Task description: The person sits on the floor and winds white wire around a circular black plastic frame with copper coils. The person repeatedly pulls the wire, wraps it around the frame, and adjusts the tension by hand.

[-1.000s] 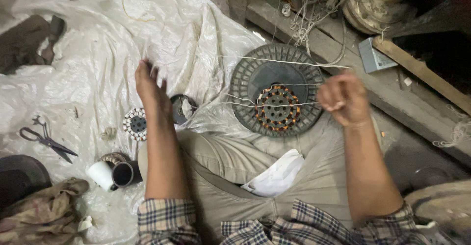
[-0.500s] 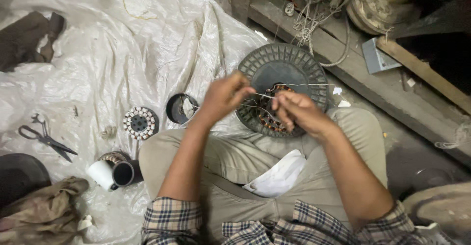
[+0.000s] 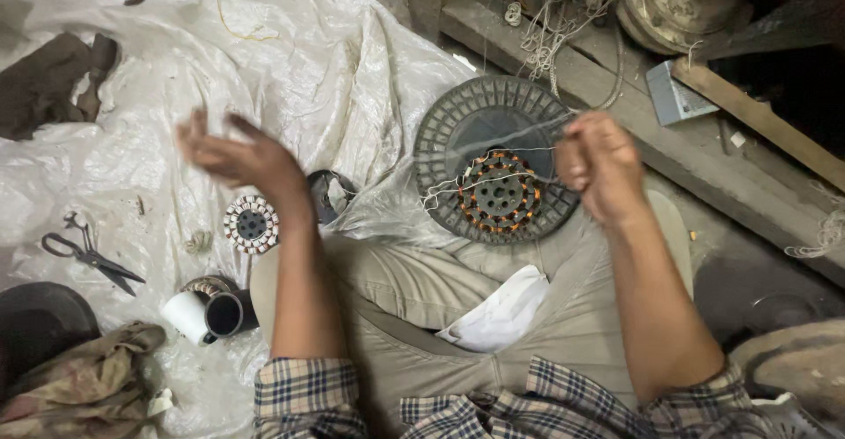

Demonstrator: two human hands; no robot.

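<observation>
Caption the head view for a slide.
Seated person's right hand pulls thread from a copper-wound stator; left hand raised.

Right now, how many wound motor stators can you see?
2. A larger stator with copper-coloured coils sits in the round grey housing on the person's knee, beside the right hand. A smaller stator lies on the plastic sheet below the left hand. Others may be hidden.

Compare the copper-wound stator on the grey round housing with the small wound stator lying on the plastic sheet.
The copper-wound stator is larger, with orange-brown coils; the small stator shows pale coils with reddish marks. The large one sits in the grey housing beside the right hand, white threads crossing it; the small one lies bare on the plastic sheet, below the left hand. Both are round, lying flat, with dark centres.
</observation>
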